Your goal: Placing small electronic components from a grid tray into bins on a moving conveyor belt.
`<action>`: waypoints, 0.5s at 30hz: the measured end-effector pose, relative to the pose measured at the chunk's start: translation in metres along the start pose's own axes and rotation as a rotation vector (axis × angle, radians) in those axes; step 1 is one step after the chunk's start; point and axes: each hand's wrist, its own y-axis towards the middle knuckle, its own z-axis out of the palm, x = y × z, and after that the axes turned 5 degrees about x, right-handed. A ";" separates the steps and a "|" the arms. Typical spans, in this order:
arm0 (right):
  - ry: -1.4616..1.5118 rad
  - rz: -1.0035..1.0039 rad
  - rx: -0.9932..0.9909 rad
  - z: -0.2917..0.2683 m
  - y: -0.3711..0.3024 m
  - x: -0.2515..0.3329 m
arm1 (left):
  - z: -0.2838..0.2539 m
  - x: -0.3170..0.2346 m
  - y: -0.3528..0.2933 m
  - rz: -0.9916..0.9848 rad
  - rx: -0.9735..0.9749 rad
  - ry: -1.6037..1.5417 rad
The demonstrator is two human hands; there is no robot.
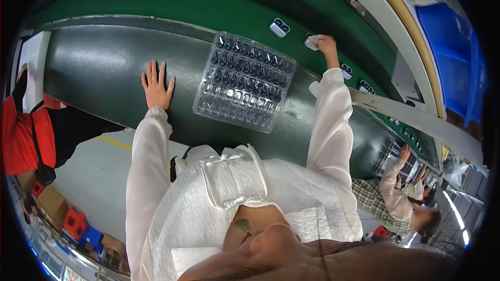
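My left hand lies flat on the dark green worktop, fingers spread, with nothing in it. To its right, a clear plastic blister tray holds rows of small dark glossy parts; the nearer rows look paler. Over the green conveyor belt beyond the worktop, my right hand pinches a small white case, partly hidden by the fingers. A similar white case with a dark top sits on the belt to the left of that hand.
More white cases sit along the belt to the right. A pale metal bar crosses there. At far left, a person in red stands by a white tray stack. Other people work farther right. A blue bin stands at upper right.
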 end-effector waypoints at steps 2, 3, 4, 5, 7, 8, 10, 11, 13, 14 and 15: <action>0.006 0.037 0.040 0.000 0.003 0.011 | 0.001 0.002 -0.002 -0.002 -0.004 0.002; 0.076 0.055 0.022 0.002 0.002 0.014 | 0.000 0.002 -0.002 -0.004 -0.004 -0.006; 0.146 0.072 0.004 0.002 0.002 0.018 | 0.001 0.002 -0.002 -0.017 0.001 -0.005; 0.142 0.070 0.013 0.003 0.003 0.022 | 0.002 0.003 -0.002 -0.003 -0.009 -0.006; -0.266 0.083 -0.004 0.006 0.005 0.031 | 0.004 0.004 -0.003 0.009 -0.017 -0.011; -0.270 0.077 0.002 0.008 0.005 0.031 | 0.005 0.004 -0.004 0.000 -0.015 -0.010; 0.068 0.091 -0.126 0.011 0.000 0.028 | 0.006 0.004 -0.005 0.015 -0.018 -0.011; 0.063 0.085 -0.120 0.012 -0.002 0.028 | 0.006 0.003 -0.004 0.013 -0.015 -0.020; -0.244 -0.142 -0.496 0.013 -0.013 0.025 | 0.006 0.001 -0.004 0.011 -0.008 -0.024; -0.247 -0.151 -0.488 0.014 -0.022 0.033 | 0.006 0.001 -0.004 0.010 -0.002 -0.024; 0.121 -0.180 -0.390 0.020 -0.038 0.056 | 0.005 0.003 -0.007 -0.008 0.008 -0.027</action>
